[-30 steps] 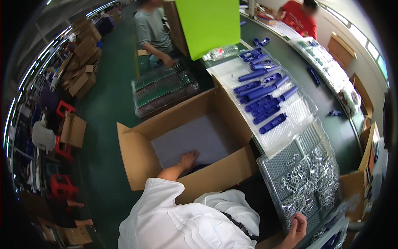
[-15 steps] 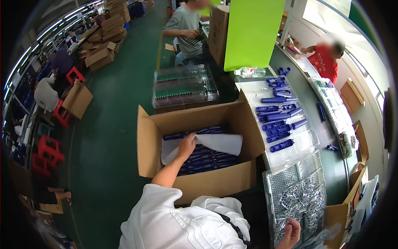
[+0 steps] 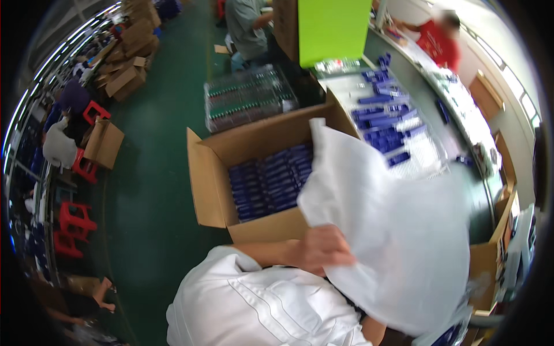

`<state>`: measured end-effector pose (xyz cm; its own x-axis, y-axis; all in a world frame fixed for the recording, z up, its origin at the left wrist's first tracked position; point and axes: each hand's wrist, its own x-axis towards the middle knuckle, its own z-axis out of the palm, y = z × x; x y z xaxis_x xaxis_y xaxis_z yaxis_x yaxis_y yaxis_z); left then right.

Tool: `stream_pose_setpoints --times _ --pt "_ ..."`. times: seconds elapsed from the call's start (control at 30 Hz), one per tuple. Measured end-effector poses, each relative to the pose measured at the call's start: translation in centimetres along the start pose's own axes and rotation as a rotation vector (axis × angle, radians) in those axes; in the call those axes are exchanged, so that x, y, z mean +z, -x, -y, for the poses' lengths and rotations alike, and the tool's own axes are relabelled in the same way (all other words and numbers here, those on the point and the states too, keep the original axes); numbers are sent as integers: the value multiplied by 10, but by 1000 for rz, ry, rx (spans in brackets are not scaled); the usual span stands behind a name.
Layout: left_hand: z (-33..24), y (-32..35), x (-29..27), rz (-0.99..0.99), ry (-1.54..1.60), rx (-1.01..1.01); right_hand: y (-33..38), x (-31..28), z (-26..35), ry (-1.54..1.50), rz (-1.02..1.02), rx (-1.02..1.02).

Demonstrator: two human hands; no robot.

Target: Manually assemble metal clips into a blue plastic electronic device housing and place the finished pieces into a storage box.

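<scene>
My left hand (image 3: pixel 324 249) is closed on the edge of a large white sheet (image 3: pixel 398 230), thin and slightly see-through, lifted out of the box. The sheet spreads to the right over part of the bench. Below and left of it is an open cardboard box (image 3: pixel 209 183), with rows of dark blue plastic parts (image 3: pixel 268 179) inside. Only the forearm of my right arm (image 3: pixel 374 330) shows at the bottom; the sheet hides that hand.
Blue plastic casings (image 3: pixel 384 124) lie on a white tray at the right. A clear tray stack (image 3: pixel 248 95) with green boards stands beyond the box. A bright green panel (image 3: pixel 333 32) rises ahead. Co-workers sit beyond, one in a red shirt (image 3: pixel 440 43). Red stools (image 3: pixel 75 222) stand at far left.
My left hand has pulled the white sheet up out of the box toward me and to the right, uncovering the blue parts. The sheet now covers the metal parts and my right hand.
</scene>
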<state>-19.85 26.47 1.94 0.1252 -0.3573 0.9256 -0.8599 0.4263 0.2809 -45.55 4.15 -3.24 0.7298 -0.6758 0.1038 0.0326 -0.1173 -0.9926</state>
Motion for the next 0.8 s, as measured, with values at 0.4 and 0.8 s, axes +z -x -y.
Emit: stream_pose_setpoints --times 0.4,0.8 --pt "-21 4 139 413 416 391 49 -35 57 81 -907 54" --pt "16 16 198 921 667 -294 270 -132 99 434 -2091 -252"
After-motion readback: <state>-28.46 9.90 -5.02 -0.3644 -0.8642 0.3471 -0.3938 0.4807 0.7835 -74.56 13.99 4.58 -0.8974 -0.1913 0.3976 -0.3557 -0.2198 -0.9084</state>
